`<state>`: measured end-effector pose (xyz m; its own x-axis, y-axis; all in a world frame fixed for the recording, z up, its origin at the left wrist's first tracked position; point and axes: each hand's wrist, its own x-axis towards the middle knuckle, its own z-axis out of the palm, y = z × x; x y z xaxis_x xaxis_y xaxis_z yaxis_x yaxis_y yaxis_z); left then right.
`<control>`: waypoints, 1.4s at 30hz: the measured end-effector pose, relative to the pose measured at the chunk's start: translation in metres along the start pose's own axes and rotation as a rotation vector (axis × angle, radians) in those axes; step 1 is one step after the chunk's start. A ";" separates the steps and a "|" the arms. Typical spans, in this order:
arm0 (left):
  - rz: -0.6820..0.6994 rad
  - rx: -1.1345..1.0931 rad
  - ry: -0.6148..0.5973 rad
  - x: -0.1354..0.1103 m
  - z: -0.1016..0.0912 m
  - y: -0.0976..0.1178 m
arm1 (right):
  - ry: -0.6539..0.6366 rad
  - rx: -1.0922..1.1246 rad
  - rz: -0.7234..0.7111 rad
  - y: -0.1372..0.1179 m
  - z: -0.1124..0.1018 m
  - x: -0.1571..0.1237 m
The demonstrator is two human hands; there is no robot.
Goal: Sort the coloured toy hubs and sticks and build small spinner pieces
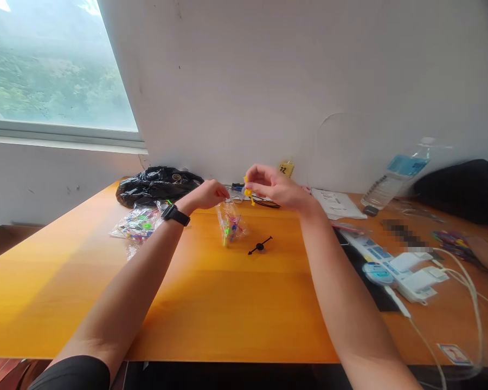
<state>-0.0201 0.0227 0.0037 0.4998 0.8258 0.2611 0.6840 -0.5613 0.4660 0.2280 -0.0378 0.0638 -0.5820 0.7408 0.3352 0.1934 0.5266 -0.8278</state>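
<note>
White wall [244,81] fills the far side of the room, and before it spreads a wide orange-brown table [228,319]. At the far left is a window [61,65] with blurred greenery beyond the glass.

On the table's far left lies a crumpled black plastic bag [154,187]; at the far right sits a dark, soft-looking heap [463,189]. Just left of that heap, a clear bottle [394,176] with a blue label appears tilted. Nearer on the right are a white power strip [409,276] with plugs and cables, and, farther back, some white papers [337,203].

The right hand [277,188] is raised above the far middle of the table, its thumb and fingertips drawn narrow. Left of it, near the black bag, lies a large clear packet [140,222] of coloured plastic bits. The left hand [205,195] has its fingers closed together at the top edge of a small clear packet [231,225], whose green, blue and pink bits lie below the fingertips. A dark watch [176,215] circles the left wrist.

Right of the small packet and nearer, a black plastic piece [260,246] rests on the table, apart from both hands. Smallest is a yellow plastic piece [249,192], pinched between the right thumb and fingers, its lower end poking out beneath them.
</note>
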 end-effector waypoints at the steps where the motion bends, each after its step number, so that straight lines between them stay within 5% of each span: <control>1: 0.013 0.008 -0.001 -0.001 -0.003 0.005 | 0.070 0.013 -0.004 0.002 -0.004 0.000; 10: 0.328 0.107 0.034 -0.015 -0.019 0.060 | 0.479 -0.012 -0.103 0.013 -0.014 0.007; 21: 0.212 0.236 -0.065 -0.022 -0.022 0.075 | 0.289 -0.275 -0.004 0.005 0.002 0.005; 29: 0.199 0.269 -0.006 -0.027 -0.022 0.087 | 0.148 -0.486 0.092 -0.009 0.007 0.000; 42: 0.204 0.352 -0.059 -0.033 -0.026 0.101 | -0.078 -0.472 0.240 -0.004 0.008 -0.002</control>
<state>0.0188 -0.0597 0.0641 0.6666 0.6970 0.2642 0.7026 -0.7059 0.0897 0.2222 -0.0449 0.0624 -0.5313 0.8397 0.1121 0.6522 0.4898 -0.5785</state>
